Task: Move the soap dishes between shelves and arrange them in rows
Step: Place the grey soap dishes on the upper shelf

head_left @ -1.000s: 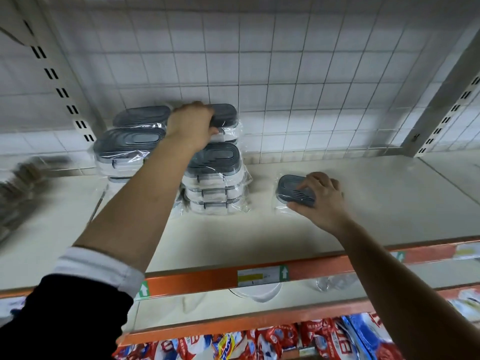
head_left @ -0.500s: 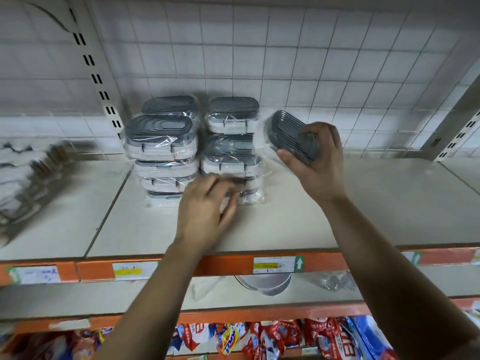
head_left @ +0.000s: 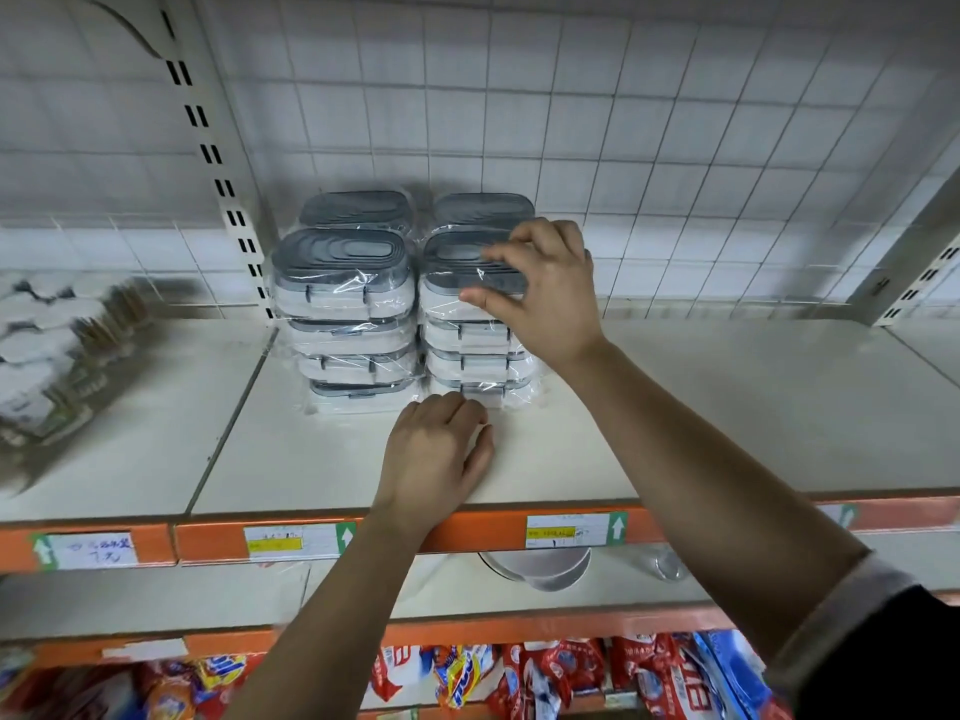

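Grey-lidded white soap dishes in clear wrap stand in stacks at the back of the cream upper shelf [head_left: 727, 407]. There is a front left stack [head_left: 343, 304], a front right stack [head_left: 467, 366], and two more stacks behind [head_left: 358, 207]. My right hand [head_left: 545, 288] grips the top soap dish [head_left: 452, 262] of the front right stack, fingers over its lid and thumb on its front side. My left hand [head_left: 436, 449] rests on the shelf with bent fingers touching the bottom dish of that stack.
Blurred wrapped goods [head_left: 52, 366] sit on the shelf section to the left. An orange price rail [head_left: 208, 537] runs along the shelf front. Below it are a white bowl [head_left: 540, 569] and a glass item [head_left: 667, 566], and lower down several colourful packets [head_left: 571, 672]. A tiled wall lies behind.
My right hand lifted a soap dish off the shelf and set it on top of the front right stack. My left hand came down from the stack top to its base.
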Motion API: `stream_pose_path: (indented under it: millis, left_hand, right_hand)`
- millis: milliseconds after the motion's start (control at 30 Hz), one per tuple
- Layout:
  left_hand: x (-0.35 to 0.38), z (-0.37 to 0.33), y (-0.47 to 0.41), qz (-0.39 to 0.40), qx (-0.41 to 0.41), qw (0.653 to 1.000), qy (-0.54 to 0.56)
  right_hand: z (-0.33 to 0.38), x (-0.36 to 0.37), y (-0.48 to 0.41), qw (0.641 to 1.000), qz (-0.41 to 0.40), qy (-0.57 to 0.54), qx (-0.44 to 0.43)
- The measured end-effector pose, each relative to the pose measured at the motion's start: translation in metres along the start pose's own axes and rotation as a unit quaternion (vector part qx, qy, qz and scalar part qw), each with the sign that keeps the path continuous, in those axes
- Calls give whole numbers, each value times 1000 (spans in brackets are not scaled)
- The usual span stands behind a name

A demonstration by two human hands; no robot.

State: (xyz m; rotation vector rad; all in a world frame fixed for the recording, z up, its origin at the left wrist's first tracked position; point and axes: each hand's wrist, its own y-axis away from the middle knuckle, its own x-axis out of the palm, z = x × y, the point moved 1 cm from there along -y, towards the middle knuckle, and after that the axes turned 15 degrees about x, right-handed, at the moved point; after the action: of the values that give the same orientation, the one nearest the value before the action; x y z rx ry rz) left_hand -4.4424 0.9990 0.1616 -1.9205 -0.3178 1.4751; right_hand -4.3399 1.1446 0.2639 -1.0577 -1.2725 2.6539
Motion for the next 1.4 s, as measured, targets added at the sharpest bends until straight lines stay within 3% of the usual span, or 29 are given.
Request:
stream_pose_path:
  millis: [133, 300, 433, 567, 733, 900, 1200, 1400]
  left_hand:
    - [0, 0, -1, 7, 2, 1000, 4]
    - [-2, -9, -3, -2, 25, 1000, 8]
    - [4, -32, -13, -12, 31, 999, 28]
    - [25, -77, -37, -3, 77, 996, 49]
    - [64, -148, -69, 15, 132, 988, 73]
    - [98, -242, -94, 37, 181, 977, 111]
    - [171, -439, -128, 92, 216, 960, 155]
    - [228, -520, -153, 138, 222, 955, 144]
  right_hand:
    - [1, 1, 7, 1000, 6, -7, 13]
    - [-4, -22, 7, 990, 87, -80, 70]
    - [-28, -61, 28, 979, 36, -144, 140]
    - [-77, -101, 74, 967, 16, -106, 230]
    - [-138, -163, 138, 964, 24, -18, 264]
    - [-198, -257, 198, 945, -18, 42, 325]
    - [-304, -427, 296, 920, -28, 106, 377]
    - [-373, -498, 328, 910, -15, 131, 393]
